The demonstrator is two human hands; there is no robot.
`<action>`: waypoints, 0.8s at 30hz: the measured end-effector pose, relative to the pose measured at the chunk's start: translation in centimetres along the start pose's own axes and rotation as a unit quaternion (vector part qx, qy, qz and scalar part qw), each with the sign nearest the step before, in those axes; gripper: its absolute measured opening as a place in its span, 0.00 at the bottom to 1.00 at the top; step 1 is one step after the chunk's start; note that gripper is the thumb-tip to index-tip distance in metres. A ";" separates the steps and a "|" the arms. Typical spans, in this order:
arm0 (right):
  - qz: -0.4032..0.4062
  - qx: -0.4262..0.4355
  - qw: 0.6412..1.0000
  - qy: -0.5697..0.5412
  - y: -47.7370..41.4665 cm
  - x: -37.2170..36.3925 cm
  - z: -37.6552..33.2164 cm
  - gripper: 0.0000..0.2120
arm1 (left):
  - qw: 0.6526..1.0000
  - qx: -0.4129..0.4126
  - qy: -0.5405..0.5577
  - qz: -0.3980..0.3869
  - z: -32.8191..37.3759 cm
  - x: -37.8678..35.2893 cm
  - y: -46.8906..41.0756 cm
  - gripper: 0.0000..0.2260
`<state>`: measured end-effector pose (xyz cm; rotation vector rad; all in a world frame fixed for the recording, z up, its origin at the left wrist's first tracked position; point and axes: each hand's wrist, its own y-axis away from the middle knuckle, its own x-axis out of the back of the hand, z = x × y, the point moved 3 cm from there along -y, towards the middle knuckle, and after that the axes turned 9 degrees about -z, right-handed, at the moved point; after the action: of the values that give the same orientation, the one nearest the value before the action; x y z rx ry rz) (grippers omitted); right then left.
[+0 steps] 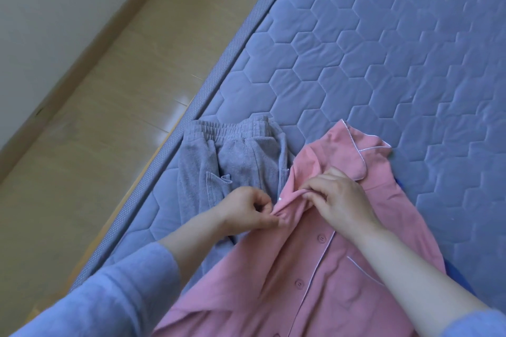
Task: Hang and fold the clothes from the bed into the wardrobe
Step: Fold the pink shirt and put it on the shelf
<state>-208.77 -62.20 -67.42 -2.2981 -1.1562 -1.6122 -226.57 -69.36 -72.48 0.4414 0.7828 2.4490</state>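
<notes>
Both hands are pinching a fold of a pink pyjama shirt near its collar: the left hand is closing on the bunched edge, the right hand is gripping the fabric beside it. The shirt is lying buttons-up on a blue quilted mattress with hexagon stitching, partly overlapping grey sweatpants beside it. Pale wood flooring and a white wall are running along the bed's edge.

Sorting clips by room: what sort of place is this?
Most likely a bedroom: a quilted blue mattress beside a wood floor, with a pink pyjama shirt and grey trousers laid out on it.
</notes>
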 end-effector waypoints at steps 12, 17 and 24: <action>0.032 0.006 0.996 -0.079 -0.5 0.7 -1.0 0.02 | 0.998 -0.010 -0.031 0.056 -0.2 1.0 1.8 0.13; 0.036 0.029 0.995 -0.084 -0.2 0.8 -0.7 0.04 | 0.998 -0.051 -0.007 0.035 1.8 -1.0 -0.9 0.02; 0.062 -0.011 0.992 -0.106 0.6 0.3 0.9 0.05 | 0.993 0.086 0.041 -0.075 -0.6 -1.2 -0.2 0.16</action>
<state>-207.68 -62.09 -67.35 -2.5499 -1.0155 -1.3726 -225.81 -70.15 -73.28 0.3343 1.0279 2.2816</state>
